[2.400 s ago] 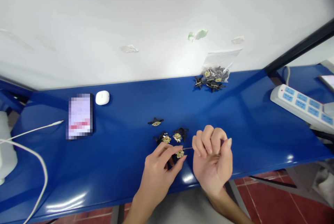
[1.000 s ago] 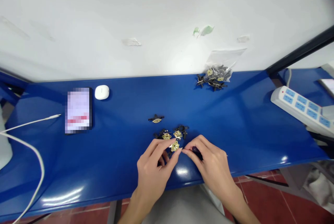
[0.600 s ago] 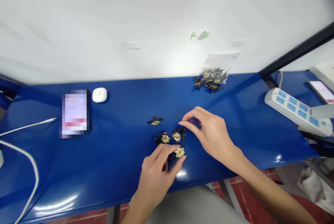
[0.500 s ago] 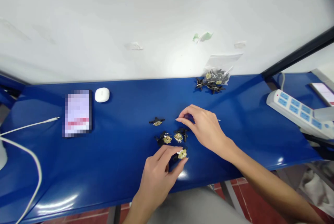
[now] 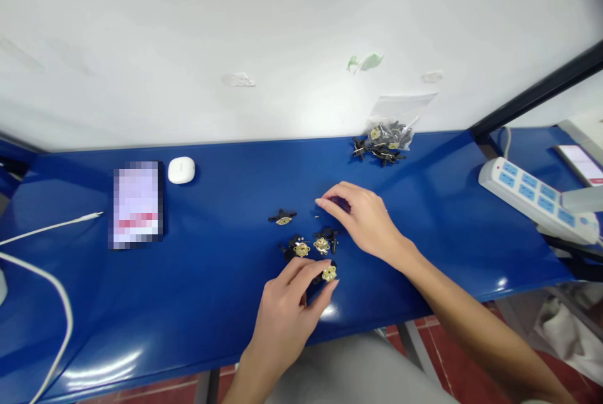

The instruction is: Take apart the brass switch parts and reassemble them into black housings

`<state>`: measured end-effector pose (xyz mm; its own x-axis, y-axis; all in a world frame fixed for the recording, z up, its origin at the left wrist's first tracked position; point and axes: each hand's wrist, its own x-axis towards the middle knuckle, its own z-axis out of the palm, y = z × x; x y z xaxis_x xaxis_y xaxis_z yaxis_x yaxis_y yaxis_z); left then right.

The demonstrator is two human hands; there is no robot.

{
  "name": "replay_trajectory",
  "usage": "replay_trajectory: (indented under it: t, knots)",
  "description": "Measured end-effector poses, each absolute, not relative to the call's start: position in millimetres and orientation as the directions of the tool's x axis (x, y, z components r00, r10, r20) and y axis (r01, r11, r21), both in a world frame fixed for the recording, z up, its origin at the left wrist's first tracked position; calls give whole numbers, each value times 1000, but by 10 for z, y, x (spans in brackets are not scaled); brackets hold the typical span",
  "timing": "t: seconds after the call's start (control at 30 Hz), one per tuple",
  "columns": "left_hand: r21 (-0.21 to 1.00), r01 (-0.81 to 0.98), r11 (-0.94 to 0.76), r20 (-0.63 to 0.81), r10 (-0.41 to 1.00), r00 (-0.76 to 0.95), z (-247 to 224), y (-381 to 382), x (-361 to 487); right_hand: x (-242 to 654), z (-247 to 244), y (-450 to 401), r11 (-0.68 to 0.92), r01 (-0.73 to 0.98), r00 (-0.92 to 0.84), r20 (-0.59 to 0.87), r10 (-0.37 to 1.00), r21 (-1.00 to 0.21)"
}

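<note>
My left hand [image 5: 292, 306] pinches a black part with a round gold-coloured metal plate [image 5: 329, 273] between thumb and fingers, low over the blue table. My right hand [image 5: 365, 212] is closed with thumb and index fingertip together; what they hold, if anything, is too small to make out. Just below those fingertips lies a tiny screw-like piece [image 5: 316, 217]. Between the hands sit two more black parts with gold plates, a left one [image 5: 302, 249] and a right one [image 5: 322, 245], among small loose bits. A further black part with a gold plate [image 5: 283, 218] lies to the left of my right fingertips.
A clear plastic bag [image 5: 393, 131] of similar parts leans on the wall, with several loose black parts [image 5: 379, 152] before it. On the left are a phone [image 5: 137, 203], a white case [image 5: 181, 170] and a white cable [image 5: 66, 303]. A power strip [image 5: 537, 196] lies right.
My right fingertips have shifted slightly up and left, and the tiny screw-like piece now shows below them. My left hand keeps its hold on the gold-plated part, turned slightly.
</note>
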<state>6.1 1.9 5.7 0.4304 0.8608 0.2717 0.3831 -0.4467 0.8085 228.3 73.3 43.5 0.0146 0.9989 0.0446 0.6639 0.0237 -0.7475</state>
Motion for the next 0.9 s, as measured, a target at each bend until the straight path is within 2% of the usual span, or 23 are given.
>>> replay_trajectory:
  t: [0.13,0.23,0.3,0.37,0.43,0.6,0.9]
  knots:
    - [813,393,-430,255,869,424,62,10,56,2396,697,558,22,419,115,77,990,-908]
    - [809,407,-424,245,872,423,69,13,56,2354,869,363,54,120,169,74,983,-991]
    - [806,412,-426,244,872,424,72,21,58,2248,915,246,70,-94,160,54,986,-993]
    - [802,416,-428,245,871,426,70,29,60,2108,891,158,77,-344,137,31,990,-936]
    - [798,420,-432,247,870,426,66,33,60,1977,813,96,90,-448,142,28,989,-889]
    - [796,417,-439,254,868,427,52,28,51,1835,632,-11,113,-565,135,44,990,-818]
    - [783,405,-472,295,855,427,51,40,57,1833,585,-89,144,-596,121,88,989,-790]
